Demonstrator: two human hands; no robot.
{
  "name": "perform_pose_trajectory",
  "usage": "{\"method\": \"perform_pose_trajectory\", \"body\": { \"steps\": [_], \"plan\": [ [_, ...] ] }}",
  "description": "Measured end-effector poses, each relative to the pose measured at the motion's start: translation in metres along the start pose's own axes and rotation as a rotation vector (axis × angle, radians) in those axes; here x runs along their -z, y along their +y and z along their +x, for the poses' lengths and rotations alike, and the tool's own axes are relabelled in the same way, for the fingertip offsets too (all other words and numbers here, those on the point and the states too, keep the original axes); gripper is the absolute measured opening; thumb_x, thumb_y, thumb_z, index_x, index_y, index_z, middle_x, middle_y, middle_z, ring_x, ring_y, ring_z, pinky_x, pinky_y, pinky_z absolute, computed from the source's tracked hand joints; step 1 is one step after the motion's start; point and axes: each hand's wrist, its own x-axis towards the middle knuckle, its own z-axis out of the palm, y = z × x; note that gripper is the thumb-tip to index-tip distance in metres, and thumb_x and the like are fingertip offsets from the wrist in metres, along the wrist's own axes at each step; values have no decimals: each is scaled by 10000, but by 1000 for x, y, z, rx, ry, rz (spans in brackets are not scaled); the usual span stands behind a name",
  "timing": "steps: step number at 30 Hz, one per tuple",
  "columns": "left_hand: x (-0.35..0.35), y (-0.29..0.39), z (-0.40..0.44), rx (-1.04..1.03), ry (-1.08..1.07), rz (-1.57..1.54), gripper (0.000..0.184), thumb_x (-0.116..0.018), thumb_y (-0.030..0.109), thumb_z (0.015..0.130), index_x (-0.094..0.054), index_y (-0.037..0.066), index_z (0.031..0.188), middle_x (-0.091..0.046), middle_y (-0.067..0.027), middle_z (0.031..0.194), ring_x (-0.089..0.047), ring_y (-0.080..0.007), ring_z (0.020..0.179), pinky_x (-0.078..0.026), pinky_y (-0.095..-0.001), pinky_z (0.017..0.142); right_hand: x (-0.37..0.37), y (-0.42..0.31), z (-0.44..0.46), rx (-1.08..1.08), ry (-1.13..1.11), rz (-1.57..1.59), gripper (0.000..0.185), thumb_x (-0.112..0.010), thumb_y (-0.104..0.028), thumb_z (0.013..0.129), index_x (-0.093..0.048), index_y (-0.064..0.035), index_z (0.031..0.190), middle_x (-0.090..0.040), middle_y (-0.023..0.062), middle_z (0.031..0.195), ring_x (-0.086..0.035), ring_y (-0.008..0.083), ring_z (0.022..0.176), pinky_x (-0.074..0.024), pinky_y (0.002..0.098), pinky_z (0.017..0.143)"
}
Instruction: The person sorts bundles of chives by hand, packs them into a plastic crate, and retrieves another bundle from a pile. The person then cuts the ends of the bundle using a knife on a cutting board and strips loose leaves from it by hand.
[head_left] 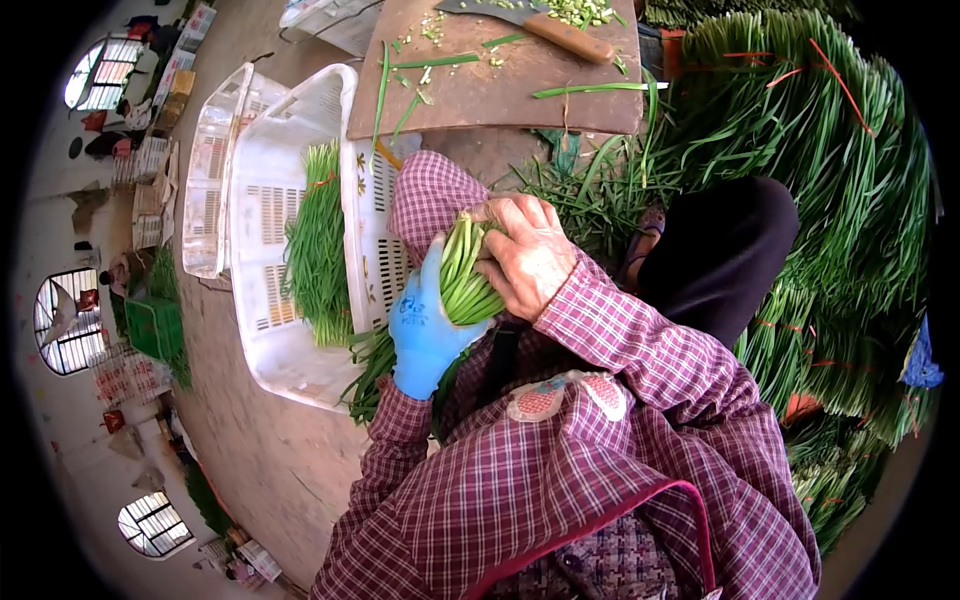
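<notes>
A bundle of green stalks (465, 272) lies across my lap, its pale cut ends pointing up and its leaves trailing down to the left. My left hand (425, 325), in a blue glove, is wrapped round the bundle from the left and below. Bare, my right hand (528, 252) rests against the upper right side of the same stalks, its fingers bent over them near the cut ends. Another tied bundle (320, 250) lies in the white plastic crate (262, 345) to the left.
Ahead is a wooden board (470, 100) with a wooden-handled knife (570, 38) and chopped bits. Big stacks of green bundles (800, 130) with red ties stand at the right. Loose leaves (590, 205) litter the floor below the board. A green crate (152, 325) stands far left.
</notes>
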Motion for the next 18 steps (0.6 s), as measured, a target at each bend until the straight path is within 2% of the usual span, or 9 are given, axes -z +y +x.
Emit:
{"method": "perform_pose_trajectory", "body": {
  "steps": [2,4,5,9,12,14,18],
  "plan": [
    [0,1,1,9,-5,-3,1109,-893,288,572,-286,33,1465,-485,-200,1391,-562,-330,1197,-493,-400,954,3,-1,1,-7,-8,-6,252,-685,-152,737,-645,23,914,-534,90,1233,-449,314,1184,-356,484,985],
    [1,2,1,17,-14,-5,1111,-893,278,570,-284,38,1468,-477,-202,1397,-555,-334,1202,-490,-405,960,9,-1,4,16,30,-17,282,-695,-111,731,-629,17,973,-539,164,1194,-493,377,1125,-394,491,966],
    [3,2,1,15,-17,-21,1114,-893,264,566,-281,42,1470,-474,-199,1401,-553,-337,1203,-488,-409,962,13,-1,7,18,76,-28,305,-701,-104,720,-625,20,987,-541,169,1181,-505,376,1110,-403,479,953],
    [3,-1,1,11,-29,-42,1118,-890,226,564,-272,47,1478,-466,-184,1414,-546,-338,1212,-482,-411,977,37,11,10,-6,118,-56,139,-703,-53,701,-593,-6,773,-588,141,1186,-525,349,1104,-414,462,954],
    [3,-4,-1,-14,-11,-75,1117,-888,212,563,-272,45,1479,-466,-181,1416,-543,-332,1221,-476,-408,991,75,26,15,-22,177,-144,126,-717,-54,706,-611,-6,755,-607,106,1143,-547,298,1034,-453,415,906],
    [2,-5,-1,-9,-17,-83,1110,-887,208,566,-276,42,1478,-469,-183,1413,-541,-328,1225,-472,-404,999,104,37,15,-19,235,-222,119,-717,-53,722,-614,-8,761,-623,106,1138,-555,298,1028,-463,414,905],
    [3,-9,-2,-13,5,-137,1083,-883,191,577,-292,34,1472,-481,-192,1401,-543,-311,1231,-465,-391,1010,179,78,4,-121,362,-395,53,-668,-70,847,-662,-21,865,-658,130,1131,-664,282,938,-548,375,819]
  ]
}}
